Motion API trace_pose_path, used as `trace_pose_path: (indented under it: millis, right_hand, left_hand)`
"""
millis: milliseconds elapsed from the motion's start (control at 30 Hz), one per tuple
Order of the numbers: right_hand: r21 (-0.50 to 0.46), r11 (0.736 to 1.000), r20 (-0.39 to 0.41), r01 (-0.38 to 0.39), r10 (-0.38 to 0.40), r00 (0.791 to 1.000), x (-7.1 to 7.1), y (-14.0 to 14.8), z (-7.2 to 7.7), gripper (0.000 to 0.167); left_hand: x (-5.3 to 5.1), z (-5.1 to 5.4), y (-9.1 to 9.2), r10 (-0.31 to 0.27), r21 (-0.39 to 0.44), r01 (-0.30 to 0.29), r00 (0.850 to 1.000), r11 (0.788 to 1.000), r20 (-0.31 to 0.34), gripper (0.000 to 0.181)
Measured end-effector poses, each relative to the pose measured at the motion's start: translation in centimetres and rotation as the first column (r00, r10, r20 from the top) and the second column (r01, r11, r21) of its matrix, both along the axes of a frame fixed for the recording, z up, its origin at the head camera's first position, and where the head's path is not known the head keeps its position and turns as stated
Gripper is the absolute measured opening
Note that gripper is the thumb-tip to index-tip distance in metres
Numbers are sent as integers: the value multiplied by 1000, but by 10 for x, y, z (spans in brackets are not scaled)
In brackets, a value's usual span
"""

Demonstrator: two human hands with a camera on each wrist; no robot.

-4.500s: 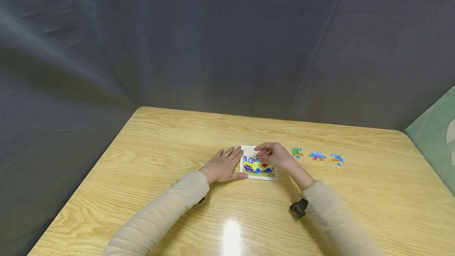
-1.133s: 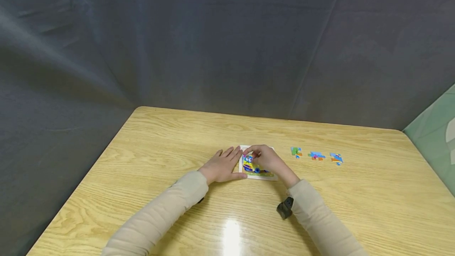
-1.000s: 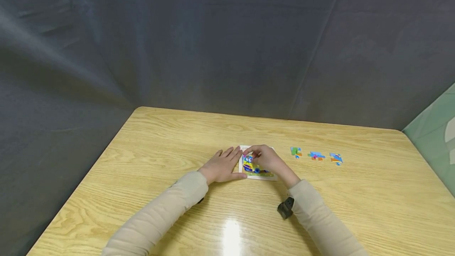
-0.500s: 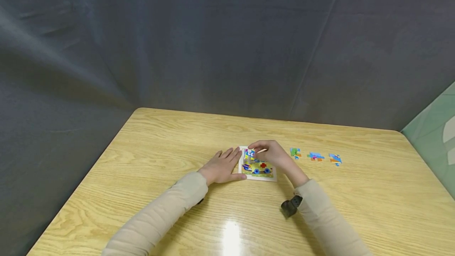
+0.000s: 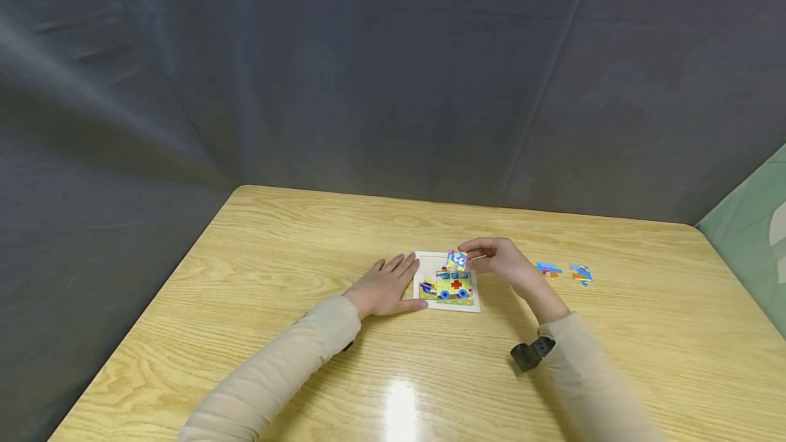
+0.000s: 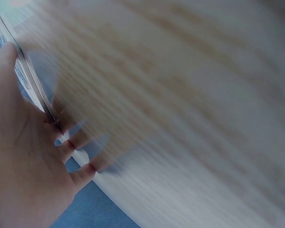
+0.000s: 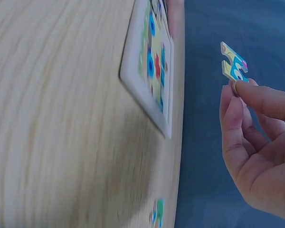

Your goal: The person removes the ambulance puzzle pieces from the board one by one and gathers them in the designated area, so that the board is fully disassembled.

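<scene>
A white-framed jigsaw puzzle tray [image 5: 448,307] lies on the table, partly filled with a picture of a yellow ambulance with a red cross. My left hand [image 5: 385,288] lies flat on the table with spread fingers, thumb and fingertips at the tray's left edge. Above the tray's upper right part, my right hand [image 5: 500,264] pinches a jigsaw piece [image 5: 457,260] printed with cartoon eyes. In the right wrist view that same jigsaw piece [image 7: 234,64] is held between thumb and fingers, raised clear of the tray. The tray's upper left shows bare backing.
Two loose jigsaw pieces, a blue-pink one [image 5: 548,269] and a blue-orange one [image 5: 580,273], lie right of the tray. A green piece [image 7: 157,213] shows in the right wrist view; my right hand hides it in the head view. A dark curtain [image 5: 393,74] hangs behind the table.
My right hand has lifted the eye piece out of the tray's left side and carried it up and to the right. My left hand has stayed in place.
</scene>
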State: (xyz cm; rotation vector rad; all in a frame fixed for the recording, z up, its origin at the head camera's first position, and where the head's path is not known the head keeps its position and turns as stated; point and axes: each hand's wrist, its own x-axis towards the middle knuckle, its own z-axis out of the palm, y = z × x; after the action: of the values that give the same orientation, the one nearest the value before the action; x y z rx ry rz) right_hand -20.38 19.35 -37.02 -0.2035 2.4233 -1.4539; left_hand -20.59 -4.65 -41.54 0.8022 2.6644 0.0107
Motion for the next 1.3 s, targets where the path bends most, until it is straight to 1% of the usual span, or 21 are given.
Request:
trace_pose_path:
  millis: [233,400,600,767,833,1067,1300]
  right_hand:
    - [14,1000,11,19,-19,1000,1,28,3,39]
    - [36,999,6,29,-29,1000,2,48,1,41]
    - [79,997,-2,27,-27,1000,4,65,-2,39]
    - [89,996,8,26,-27,1000,6,75,-7,39]
    - [95,995,26,26,-29,999,8,79,-8,40]
    - [85,996,71,17,-23,997,9,88,-15,42]
    - [145,989,90,11,-25,996,12,92,-20,40]
  left_hand:
    - [-1,0,0,1,-3,-1,1000,1000,5,85]
    - [0,1,0,5,-5,-5,1000,1000,5,85]
    - [1,1,0,7,-4,-7,1000,1000,11,83]
    - [2,3,0,7,11,-7,1000,1000,0,75]
    - [2,4,0,5,12,-5,1000,1000,-8,72]
    - [2,4,1,8,-1,-8,1000,1000,-24,68]
    - [1,2,2,1,-22,-2,999,1000,-39,69]
